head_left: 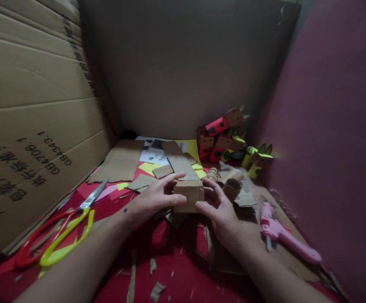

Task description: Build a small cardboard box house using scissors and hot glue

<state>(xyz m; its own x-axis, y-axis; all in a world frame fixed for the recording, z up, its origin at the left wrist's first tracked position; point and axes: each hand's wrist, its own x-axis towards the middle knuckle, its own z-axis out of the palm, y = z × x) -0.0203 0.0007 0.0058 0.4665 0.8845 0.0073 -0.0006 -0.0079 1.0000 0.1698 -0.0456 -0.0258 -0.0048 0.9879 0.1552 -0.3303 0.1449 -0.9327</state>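
A small folded cardboard piece [188,200], box-like in shape, is held up between my two hands at the middle of the view. My left hand [157,195] grips its left side, thumb in front and fingers at the top edge. On the right side, my right hand [220,206] holds it with the thumb at the front and the fingers behind. Just beyond lie a long cardboard strip [178,158] and a small cardboard square [163,171]. Cardboard tubes [232,188] rest right of my right hand.
Scissors [88,202] with red and yellow handles lie at left, beside a large printed cardboard panel [38,105]. A pink glue gun [284,235] rests at right. Red and yellow tube figures [216,147] stand at the back. Scraps litter the red cloth [170,269].
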